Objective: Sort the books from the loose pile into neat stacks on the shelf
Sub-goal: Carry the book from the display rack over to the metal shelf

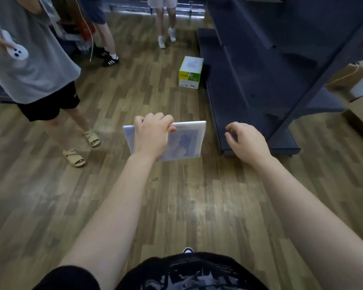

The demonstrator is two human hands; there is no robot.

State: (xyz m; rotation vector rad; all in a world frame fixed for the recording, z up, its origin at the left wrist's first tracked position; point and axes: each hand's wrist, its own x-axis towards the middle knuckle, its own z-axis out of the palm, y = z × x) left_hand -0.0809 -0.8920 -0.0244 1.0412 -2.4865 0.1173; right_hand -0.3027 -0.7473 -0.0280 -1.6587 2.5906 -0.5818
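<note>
Though the plank floor [176, 195] fills most of the view beneath both hands, the coming move turns on the shelf [249, 80]. It stands ahead and to the right of them, with its near corner just beyond the right hand [247, 141]. That hand is therefore the nearer one, while the left hand [153, 135] carries the load.

The floor is brown wood-grain, smooth, with dull pale scuffs. The shelf is dark blue-grey, hard and matt, probably painted metal. Its flat stepped tiers run away from the hands, and no books show on the tiers in view. A person [29, 59] in a grey top and sandals stands well to the left of the left hand. Far beyond the hands, a white and yellow-green cardboard box [191, 72] sits on the floor against the shelf's foot.

The book [184, 141] hangs in the air between the hands, above the floor. It is thin, rectangular and glossy white with a blue picture. Its long axis runs left to right and its far edge is uppermost. The left hand's fingers [155, 119] curl over that far edge, with the thumb on the cover. Blur hides whether this edge is the spine.

The right hand holds nothing. Its fingers are loosely curled, and it is near the book's right end but apart from it. No loose pile is in view.

The book likely has to travel forward and rightward.
</note>
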